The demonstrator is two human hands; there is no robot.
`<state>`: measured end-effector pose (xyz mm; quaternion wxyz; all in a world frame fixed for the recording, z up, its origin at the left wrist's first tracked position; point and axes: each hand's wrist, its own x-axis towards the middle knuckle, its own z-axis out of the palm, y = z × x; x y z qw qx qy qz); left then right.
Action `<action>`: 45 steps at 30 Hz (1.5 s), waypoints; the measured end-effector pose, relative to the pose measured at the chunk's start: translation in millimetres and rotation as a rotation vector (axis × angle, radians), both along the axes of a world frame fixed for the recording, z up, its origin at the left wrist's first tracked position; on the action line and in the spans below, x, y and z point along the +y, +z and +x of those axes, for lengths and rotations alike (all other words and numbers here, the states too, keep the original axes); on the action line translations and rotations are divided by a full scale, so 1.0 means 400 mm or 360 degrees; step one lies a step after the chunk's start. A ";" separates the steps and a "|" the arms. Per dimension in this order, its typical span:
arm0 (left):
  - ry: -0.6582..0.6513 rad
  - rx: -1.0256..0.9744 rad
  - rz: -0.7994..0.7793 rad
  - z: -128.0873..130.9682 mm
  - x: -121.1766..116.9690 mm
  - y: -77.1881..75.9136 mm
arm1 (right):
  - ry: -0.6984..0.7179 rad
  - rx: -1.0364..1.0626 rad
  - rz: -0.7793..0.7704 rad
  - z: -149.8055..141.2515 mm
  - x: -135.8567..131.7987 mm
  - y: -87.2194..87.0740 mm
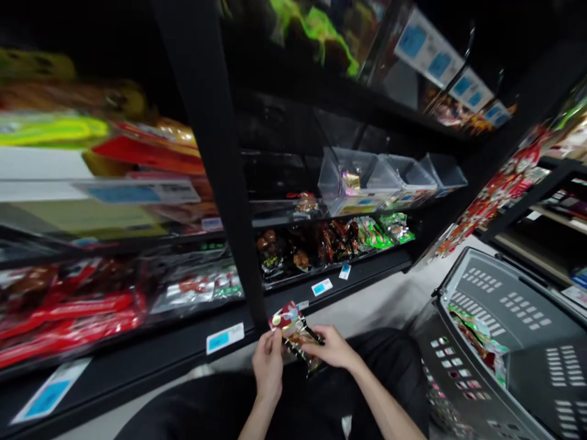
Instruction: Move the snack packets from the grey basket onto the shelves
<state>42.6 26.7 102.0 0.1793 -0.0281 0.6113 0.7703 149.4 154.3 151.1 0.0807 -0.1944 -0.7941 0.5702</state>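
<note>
Between my two hands is a small snack packet (293,327), dark red at the top with a clear, dark-edged lower part that shows something brown inside. The fingers of my left hand (268,363) pinch its left upper edge. From the other side, my right hand (334,347) grips its right lower edge. The packet is tilted and held above my lap, in front of the bottom shelf. Nearest beyond it, the shelf tray holds dark packets (300,260) and green packets (373,232). The packet's print is too blurred to read.
A grey shopping basket (486,287) with several packets (481,345) inside stands at the right. Clear plastic bins (353,177) line the middle shelf. A black upright post (215,153) divides the shelving. Red packets (77,305) lie at the left, above price tags (224,338) on the shelf edge.
</note>
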 end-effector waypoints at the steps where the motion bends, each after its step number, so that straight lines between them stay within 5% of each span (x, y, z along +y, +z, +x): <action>1: -0.0025 -0.0028 0.0020 0.002 0.000 0.007 | -0.0037 -0.0007 0.0031 0.017 0.000 0.009; 6: -0.0101 -0.0153 0.0153 0.003 0.005 0.027 | -0.0136 -0.0038 -0.0108 0.094 -0.005 0.025; 11: -0.0149 -0.0314 0.0374 0.001 0.009 0.048 | -0.0587 0.0118 -0.0368 0.124 0.009 0.030; 20: -0.0560 -0.0414 0.0460 0.019 0.016 0.070 | -0.1347 0.0775 -0.0598 0.102 0.159 0.123; 25: -0.0642 -0.0480 0.0521 0.011 0.038 0.019 | -0.1513 0.0929 -0.0455 0.014 0.291 0.195; 31: -0.0661 -0.0485 0.0441 -0.001 0.042 0.001 | -0.1369 0.0838 -0.0375 -0.175 0.418 0.300; 34: -0.0616 -0.0457 0.0422 -0.011 0.034 0.013 | -0.1478 0.0804 0.0035 -0.147 0.397 0.242; 38: -0.0590 -0.0410 0.0385 -0.010 0.019 0.029 | -0.1303 0.0588 0.0665 0.052 0.282 0.082; 40: -0.0634 -0.0393 0.0323 -0.007 0.009 0.037 | -0.1183 0.0422 0.0828 0.154 0.209 0.041; 42: -0.0717 -0.0416 0.0251 -0.006 0.001 0.045 | -0.1077 0.0295 0.0850 0.215 0.148 0.048; 45: -0.0779 -0.0414 0.0132 -0.007 -0.001 0.059 | -0.0914 0.0221 0.0869 0.241 0.096 0.118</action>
